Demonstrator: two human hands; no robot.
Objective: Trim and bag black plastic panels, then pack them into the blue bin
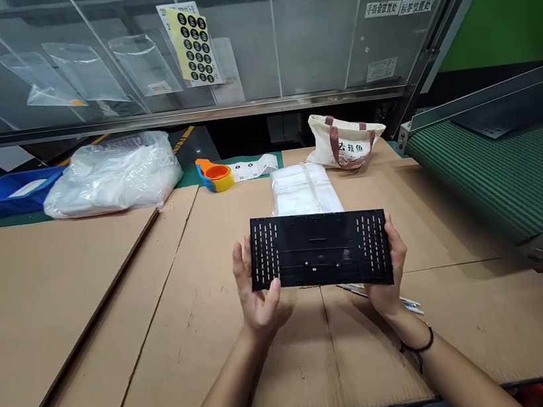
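A flat black plastic panel (318, 251) with rows of small slots near both ends is held up above the cardboard-covered table. My left hand (258, 302) grips its left end, thumb on the near face and fingers behind the edge. At the other end, my right hand (386, 282) is closed round the edge, its thumb mostly hidden by the panel. Behind the panel lies a stack of white bags (303, 186), partly covered by it. A slim metallic tool (410, 305) rests on the cardboard under my right wrist, too hidden to name.
Cardboard sheets (62, 284) cover the table. Along the back are a blue tray (4, 192), a clear plastic bundle (117, 174), a tape dispenser (215, 176) and a cloth bag (344, 144). A green conveyor belt (507, 172) stands at right. Label sheets (195, 46) hang on the panel ahead.
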